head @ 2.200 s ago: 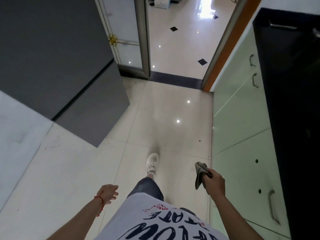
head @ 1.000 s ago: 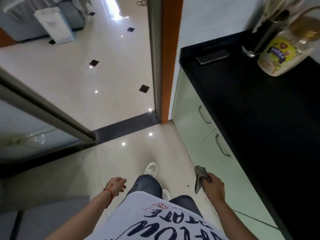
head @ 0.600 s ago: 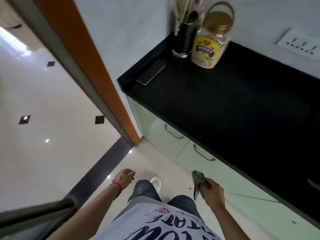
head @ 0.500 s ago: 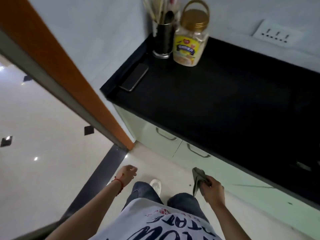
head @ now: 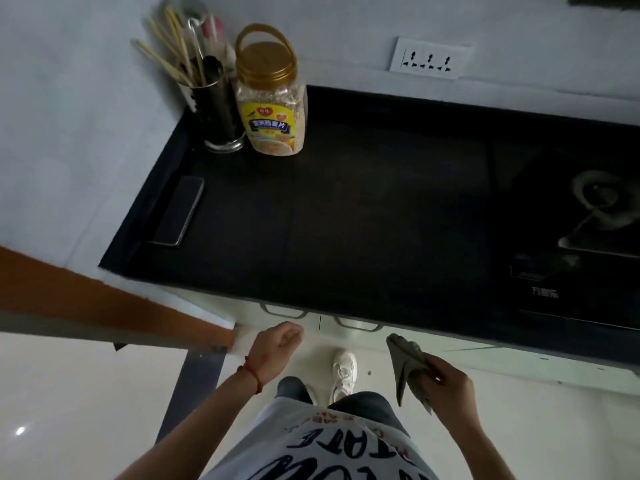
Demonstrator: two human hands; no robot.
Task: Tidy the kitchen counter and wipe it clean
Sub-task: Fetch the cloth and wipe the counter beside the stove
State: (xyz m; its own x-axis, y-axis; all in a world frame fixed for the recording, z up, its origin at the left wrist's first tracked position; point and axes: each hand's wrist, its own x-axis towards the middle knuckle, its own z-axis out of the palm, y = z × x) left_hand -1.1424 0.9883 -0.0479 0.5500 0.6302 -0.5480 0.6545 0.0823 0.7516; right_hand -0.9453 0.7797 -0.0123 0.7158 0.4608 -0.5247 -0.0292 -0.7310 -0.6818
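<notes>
Head view, looking straight down over a black kitchen counter (head: 363, 216) set against a pale wall. Back left corner: a metal utensil holder (head: 216, 116) stuffed with chopsticks and spoons, and touching its right side, a clear jar (head: 272, 109) of oats with a gold lid and handle. Along the left edge lies a dark phone (head: 180, 211), flat, screen up, apart from the holder. Over on the right, a black glass cooktop (head: 568, 216) sits flush in the surface, one burner ring showing. On the wall behind, a white socket strip (head: 430, 58). Below the counter edge, pale green drawers with metal handles (head: 284, 311), and a glossy cream floor. An orange door frame (head: 114, 306) cuts in from the left.

Down low, the right hand (head: 446, 386) grips a grey cloth (head: 405, 362), folds hanging from the fingers, just short of the counter's front edge and not touching it. The left hand (head: 277, 342) hangs loosely curled, nothing in it, a red string at the wrist. One white sneaker (head: 344, 370) shows between them.
</notes>
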